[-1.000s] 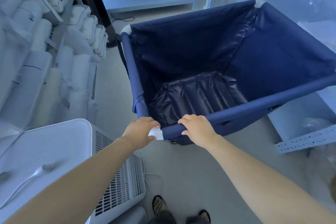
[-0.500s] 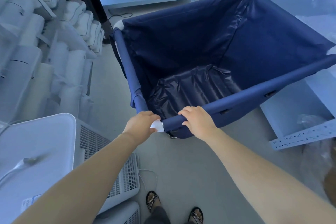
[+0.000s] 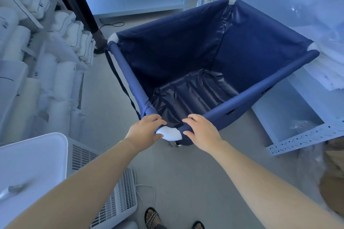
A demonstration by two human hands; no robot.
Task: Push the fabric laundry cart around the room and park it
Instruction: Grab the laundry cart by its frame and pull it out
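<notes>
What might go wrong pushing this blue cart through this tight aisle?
The far right corner of the cart is close to the right shelving and may snag. A black cable lies on the floor ahead and could tangle underneath. Left hand and right hand grip beside one near corner, so it may swivel.

Arms extended; left hand (image 3: 144, 131), right hand (image 3: 203, 132) grip cart (image 3: 251, 52) (fingers curled).

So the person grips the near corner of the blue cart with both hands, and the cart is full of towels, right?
Not full: the head view shows the blue cart empty, only its shiny lining at the bottom. Both the left hand and the right hand do grip its near corner.
</notes>
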